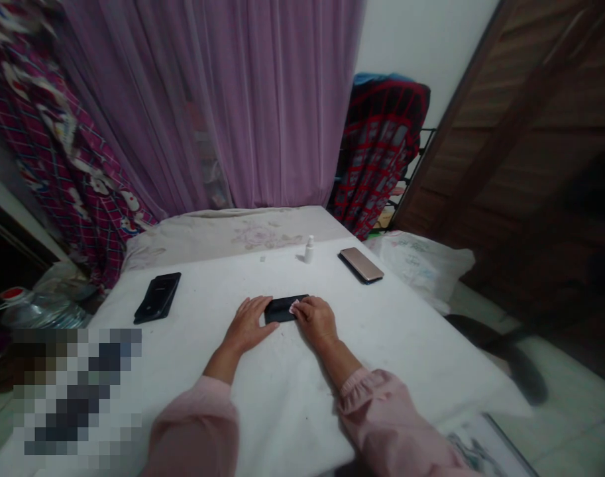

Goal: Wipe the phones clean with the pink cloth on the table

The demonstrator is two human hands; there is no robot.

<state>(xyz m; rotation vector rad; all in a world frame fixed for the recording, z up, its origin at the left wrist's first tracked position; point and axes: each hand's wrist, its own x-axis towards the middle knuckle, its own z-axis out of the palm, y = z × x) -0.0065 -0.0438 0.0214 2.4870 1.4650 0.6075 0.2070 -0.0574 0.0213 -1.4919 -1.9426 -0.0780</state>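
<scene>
A black phone (279, 310) lies flat, long side across, on the white cloth before me. My left hand (245, 326) grips its left end, thumb at the near edge and fingers at the far edge. Pinched in the fingers of my right hand (319, 321) is a small pale pink-and-white wipe (294, 307), touching the phone's face near its right end. That hand covers the phone's right end. Beyond the phone stands a small white bottle (309, 252).
Dark phones (158, 296) lie stacked at the left; a gold-coloured phone (362, 264) rests on a dark one at the right. A tiny pale piece (262, 258) lies near the bottle. A plastic bag (421, 262) sits beyond the table's right edge. The lower left is pixelated.
</scene>
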